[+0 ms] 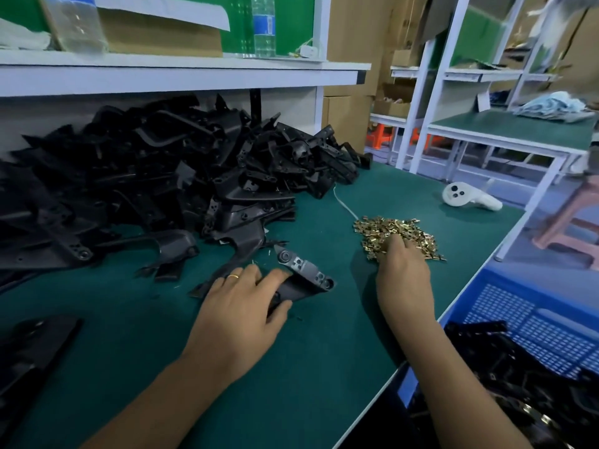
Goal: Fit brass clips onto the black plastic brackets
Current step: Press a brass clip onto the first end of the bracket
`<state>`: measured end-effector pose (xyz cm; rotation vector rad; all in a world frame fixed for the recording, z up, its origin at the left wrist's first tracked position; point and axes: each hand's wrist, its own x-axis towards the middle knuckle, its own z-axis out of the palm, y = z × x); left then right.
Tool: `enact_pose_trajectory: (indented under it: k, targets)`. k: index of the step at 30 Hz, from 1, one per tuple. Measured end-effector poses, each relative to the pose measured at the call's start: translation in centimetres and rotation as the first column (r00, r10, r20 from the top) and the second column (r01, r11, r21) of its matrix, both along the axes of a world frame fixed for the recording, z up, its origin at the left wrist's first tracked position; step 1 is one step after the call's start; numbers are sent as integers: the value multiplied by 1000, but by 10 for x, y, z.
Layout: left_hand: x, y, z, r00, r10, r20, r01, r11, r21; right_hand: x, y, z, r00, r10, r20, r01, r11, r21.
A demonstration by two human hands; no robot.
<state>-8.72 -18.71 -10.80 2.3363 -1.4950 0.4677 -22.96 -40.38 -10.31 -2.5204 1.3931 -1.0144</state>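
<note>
My left hand (244, 306) grips a black plastic bracket (303, 275) that lies on the green table mat, thumb under its near edge and fingers over its top. A gold ring sits on one finger. My right hand (402, 273) reaches into the near side of a pile of small brass clips (395, 231); its fingertips are buried among the clips, so what they hold is hidden. A large heap of black brackets (162, 176) fills the back left of the table.
A blue plastic crate (531, 319) with black brackets inside stands below the table's right edge. A white handheld controller (466, 197) lies at the far right. Another black part (32, 345) lies at the near left. A shelf overhangs the heap.
</note>
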Motion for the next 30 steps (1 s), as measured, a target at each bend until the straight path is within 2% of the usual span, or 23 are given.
enact_pose_trajectory:
  k: [2, 4, 5, 7, 9, 12, 15, 18, 20, 24, 27, 30]
  targets:
    - [-3, -7, 4, 999, 32, -14, -31, 999, 42, -3, -1, 5, 997, 45, 63, -46, 999, 15]
    - [-6, -14, 7, 997, 51, -61, -46, 996, 83, -6, 3, 9, 974, 113, 198, -129, 989, 71]
    - [-7, -18, 8, 995, 50, -92, -41, 995, 94, -8, 8, 11, 939, 149, 311, -199, 971, 134]
    - [-5, -18, 9, 984, 16, -179, -1, 997, 82, -13, 23, 12, 812, 160, 561, -382, 873, 304]
    - [-4, -13, 7, 974, -45, -220, 59, 996, 59, -20, 36, 5, 731, 151, 666, -493, 791, 363]
    - [-8, -9, 7, 977, -101, -185, 120, 988, 95, -27, 52, -4, 684, 208, 699, -592, 718, 366]
    - [-11, -11, 9, 989, -92, -112, 103, 990, 98, -24, 58, -3, 642, 220, 734, -666, 634, 392]
    - [-11, -8, 9, 986, -51, -161, 56, 998, 25, -27, 56, 0, 633, 280, 722, -710, 582, 397]
    - [-9, -6, 9, 978, -18, -209, 14, 1000, -21, -30, 55, 0, 645, 327, 690, -717, 570, 401]
    - [-12, -9, 12, 987, -13, -162, -5, 994, -109, -28, 58, 2, 676, 383, 629, -702, 594, 393]
    - [-12, -9, 11, 982, -55, -181, 10, 971, -240, -29, 61, 2, 637, 422, 645, -736, 581, 348]
    - [-10, -11, 10, 975, -115, -189, 76, 976, -202, -26, 71, 2, 529, 406, 745, -800, 531, 278]
